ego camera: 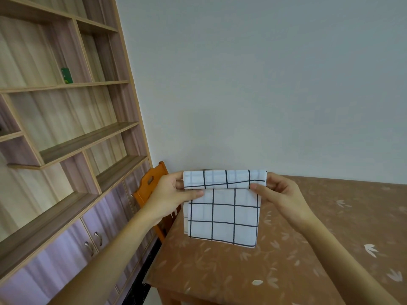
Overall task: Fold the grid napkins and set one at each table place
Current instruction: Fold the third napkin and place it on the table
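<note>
The napkin (222, 214) hangs over the surface (286, 271). The left hand (174, 192) at nine o'clock and the right hand (279, 194) at three pinch its top fold, fingers (193, 193) squeezing, probably so the edges line up.

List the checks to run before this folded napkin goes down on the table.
1. Left hand pinches the grid napkin at the fold's left end: ok.
2. Right hand pinches the fold's right end: ok.
3. Top flap's grid lines square with the panel below: not ok, they slant.
4. Napkin's lower edge lifted off the table: cannot tell.
5. Table spot behind the hanging napkin free: cannot tell, hidden.
6. Chair stands at the table's left side, marking a place: ok.
</note>
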A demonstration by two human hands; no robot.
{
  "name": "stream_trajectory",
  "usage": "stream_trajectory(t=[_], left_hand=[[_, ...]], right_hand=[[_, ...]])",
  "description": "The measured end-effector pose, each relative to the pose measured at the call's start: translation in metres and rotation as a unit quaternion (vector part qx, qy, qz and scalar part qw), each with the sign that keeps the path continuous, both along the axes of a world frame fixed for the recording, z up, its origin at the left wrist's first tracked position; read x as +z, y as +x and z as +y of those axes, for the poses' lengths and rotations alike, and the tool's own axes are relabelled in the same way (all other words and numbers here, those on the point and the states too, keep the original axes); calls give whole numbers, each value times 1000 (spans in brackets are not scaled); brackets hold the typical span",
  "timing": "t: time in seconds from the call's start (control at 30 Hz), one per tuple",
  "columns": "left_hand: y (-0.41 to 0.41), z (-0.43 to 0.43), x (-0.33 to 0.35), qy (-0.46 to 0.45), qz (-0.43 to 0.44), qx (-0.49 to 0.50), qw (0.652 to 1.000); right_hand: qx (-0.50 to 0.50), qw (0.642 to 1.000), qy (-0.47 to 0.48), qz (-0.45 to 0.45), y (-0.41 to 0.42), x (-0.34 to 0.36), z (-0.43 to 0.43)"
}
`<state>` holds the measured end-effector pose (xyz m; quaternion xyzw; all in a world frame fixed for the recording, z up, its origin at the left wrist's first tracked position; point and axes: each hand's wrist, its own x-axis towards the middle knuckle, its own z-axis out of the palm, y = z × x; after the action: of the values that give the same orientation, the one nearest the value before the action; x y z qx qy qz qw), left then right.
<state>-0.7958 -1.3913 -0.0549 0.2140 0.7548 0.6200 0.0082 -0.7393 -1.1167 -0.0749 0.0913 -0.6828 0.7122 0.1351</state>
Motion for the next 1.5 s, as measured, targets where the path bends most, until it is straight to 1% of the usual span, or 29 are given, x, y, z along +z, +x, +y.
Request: stream_trajectory(t=[0.13, 0.27, 0.4, 0.5, 0.6, 0.67, 0.8, 0.87, 0.93, 1.0, 1.03, 1.07, 1.13, 1.27, 1.33, 1.4, 1.5], left_hand=[[0, 0, 2, 6, -27, 0, 1000], [3, -4, 6, 21, -83, -38, 996], [8, -6, 9, 10, -117, -79, 990], [8, -6, 10, 24, -158, -85, 984], [6, -3, 10, 68, -216, -87, 970], [5, -3, 11, 93, -237, -92, 963], [3, -5, 9, 54, -209, -81, 973], [2, -5, 10, 43, -200, -76, 976], [1, -4, 10, 51, -189, -67, 978], [1, -4, 9, 70, -170, -53, 982], [0, -4, 9, 76, -159, -48, 983], [0, -3, 8, 76, -150, -45, 985], [1, -2, 8, 68, -134, -40, 988], [1, -2, 6, 52, -120, -32, 991], [2, -2, 4, 10, -128, -48, 991], [3, -1, 3, -13, -155, -53, 986], [5, 1, 5, 19, -224, -73, 972]], right_hand=[[8, 1000, 12, 17, -1, -1, 1], [8, 1000, 7, 26, 1, -1, -1], [-13, 999, -6, 38, 4, 0, -3], [-34, 998, -11, 50, 4, 1, -4], [-37, 997, 12, 68, 3, 0, -4], [-32, 996, 29, 75, 3, -2, -2], [-9, 995, 49, 81, 1, -7, 2], [-1, 996, 56, 70, 2, -7, 2], [10, 998, 49, 47, 1, -7, 4], [48, 998, 24, 13, 0, -7, 6], [65, 998, 27, -1, 0, -7, 8], [70, 996, 49, -8, 0, -8, 9], [65, 993, 97, -10, 1, -10, 9], [50, 995, 82, 2, 4, -10, 4], [41, 997, 69, 20, 2, -12, 3], [22, 996, 73, 42, 2, -13, 2], [4, 995, 74, 72, 0, -16, 3]])
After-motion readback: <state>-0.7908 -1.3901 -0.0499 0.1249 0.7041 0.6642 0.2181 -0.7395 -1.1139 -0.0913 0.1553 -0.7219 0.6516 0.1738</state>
